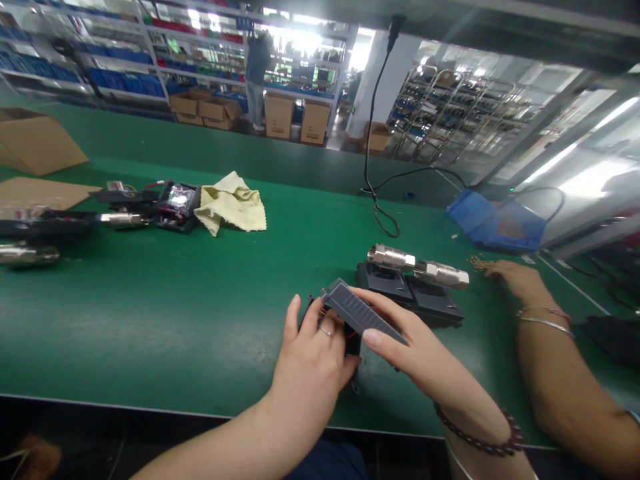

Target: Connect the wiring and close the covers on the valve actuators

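My right hand [415, 337] pinches a dark grey plastic cover [363, 312] with a ribbed face, holding it tilted. Beneath it, my left hand [313, 363], with a ring on one finger, grips a black housing [353, 343]. A bit of red wire shows inside that housing; most of it is hidden by my fingers and the cover. Just beyond my right hand lie dark housings [435, 307] side by side, with two shiny metal connectors [393, 257] resting along their far edge.
A co-worker's hand [515, 277] touches small loose parts [479, 263] at the right, near a blue bin [525, 230]. A black cable [373, 133] hangs down to the green table [200, 313]. Leftward lie a yellow cloth [233, 203], an open housing [179, 203] and a cardboard box [37, 143].
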Demonstrator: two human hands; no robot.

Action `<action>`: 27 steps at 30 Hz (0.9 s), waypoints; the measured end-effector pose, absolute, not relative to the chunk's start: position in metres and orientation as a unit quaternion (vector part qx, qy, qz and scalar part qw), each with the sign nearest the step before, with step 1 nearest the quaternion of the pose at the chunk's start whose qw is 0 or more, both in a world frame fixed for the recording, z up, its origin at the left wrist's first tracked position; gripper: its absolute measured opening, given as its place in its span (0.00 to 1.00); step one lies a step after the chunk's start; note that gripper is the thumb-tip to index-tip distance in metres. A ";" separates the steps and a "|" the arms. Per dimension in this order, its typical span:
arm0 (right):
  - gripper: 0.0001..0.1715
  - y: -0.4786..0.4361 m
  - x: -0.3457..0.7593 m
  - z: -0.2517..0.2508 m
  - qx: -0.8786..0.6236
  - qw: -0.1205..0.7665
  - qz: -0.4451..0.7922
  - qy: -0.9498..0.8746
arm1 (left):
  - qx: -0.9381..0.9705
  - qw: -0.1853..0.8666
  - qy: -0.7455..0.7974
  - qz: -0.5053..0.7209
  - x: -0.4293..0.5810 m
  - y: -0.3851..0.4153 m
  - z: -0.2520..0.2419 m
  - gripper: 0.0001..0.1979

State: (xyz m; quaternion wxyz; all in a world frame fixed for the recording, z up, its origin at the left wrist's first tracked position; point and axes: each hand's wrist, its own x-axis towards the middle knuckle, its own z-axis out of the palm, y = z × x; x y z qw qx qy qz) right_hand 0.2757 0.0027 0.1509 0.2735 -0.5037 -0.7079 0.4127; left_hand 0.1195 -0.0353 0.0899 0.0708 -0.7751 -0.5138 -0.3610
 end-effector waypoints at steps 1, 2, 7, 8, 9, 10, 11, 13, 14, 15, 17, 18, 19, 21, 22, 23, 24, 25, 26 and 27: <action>0.37 0.002 0.274 0.150 -0.502 0.266 0.413 -0.712 | -0.776 0.063 -0.510 -0.365 0.119 -0.034 0.090 0.17; 0.36 0.002 0.273 0.148 -0.501 0.261 0.412 -0.715 | -0.777 0.058 -0.508 -0.368 0.119 -0.032 0.091 0.17; 0.34 0.001 0.273 0.138 -0.497 0.280 0.383 -0.727 | -0.749 0.079 -0.542 -0.373 0.122 -0.034 0.090 0.17; 0.34 0.001 0.274 0.136 -0.496 0.285 0.375 -0.730 | -0.733 0.091 -0.556 -0.381 0.123 -0.035 0.088 0.17; 0.34 0.000 0.276 0.134 -0.495 0.289 0.365 -0.733 | -0.715 0.103 -0.570 -0.392 0.124 -0.036 0.086 0.18; 0.33 0.000 0.277 0.133 -0.493 0.291 0.357 -0.738 | -0.695 0.110 -0.584 -0.405 0.125 -0.037 0.083 0.20; 0.32 -0.001 0.278 0.131 -0.490 0.294 0.348 -0.743 | -0.677 0.110 -0.597 -0.417 0.126 -0.038 0.079 0.22; 0.31 -0.004 0.279 0.130 -0.484 0.299 0.337 -0.750 | -0.656 0.090 -0.611 -0.433 0.127 -0.039 0.072 0.26; 0.30 -0.005 0.279 0.129 -0.482 0.301 0.334 -0.752 | -0.652 0.077 -0.612 -0.442 0.127 -0.040 0.068 0.29; 0.30 -0.007 0.279 0.129 -0.479 0.303 0.330 -0.755 | -0.648 0.064 -0.610 -0.451 0.127 -0.041 0.064 0.31; 0.30 -0.011 0.278 0.129 -0.475 0.303 0.319 -0.763 | -0.641 0.041 -0.604 -0.471 0.127 -0.044 0.059 0.36; 0.30 -0.013 0.276 0.130 -0.474 0.299 0.309 -0.769 | -0.638 0.032 -0.601 -0.480 0.127 -0.045 0.057 0.38; 0.31 -0.016 0.274 0.130 -0.473 0.293 0.296 -0.776 | -0.634 0.023 -0.600 -0.487 0.126 -0.047 0.056 0.39; 0.32 -0.021 0.270 0.130 -0.475 0.273 0.264 -0.794 | -0.626 0.007 -0.601 -0.497 0.127 -0.051 0.053 0.41; 0.33 -0.023 0.267 0.130 -0.476 0.262 0.245 -0.803 | -0.620 0.000 -0.602 -0.503 0.127 -0.054 0.052 0.42; 0.34 -0.025 0.265 0.130 -0.475 0.253 0.225 -0.813 | -0.611 -0.004 -0.603 -0.512 0.127 -0.056 0.050 0.42; 0.35 -0.028 0.262 0.130 -0.472 0.245 0.203 -0.822 | -0.600 -0.007 -0.605 -0.524 0.127 -0.059 0.048 0.42; 0.36 -0.030 0.260 0.129 -0.466 0.240 0.181 -0.832 | -0.587 -0.009 -0.606 -0.536 0.127 -0.062 0.046 0.42; 0.37 -0.033 0.259 0.129 -0.459 0.234 0.160 -0.842 | -0.577 -0.014 -0.605 -0.549 0.126 -0.065 0.042 0.41; 0.38 -0.035 0.257 0.128 -0.450 0.228 0.141 -0.852 | -0.567 -0.024 -0.602 -0.561 0.125 -0.068 0.039 0.41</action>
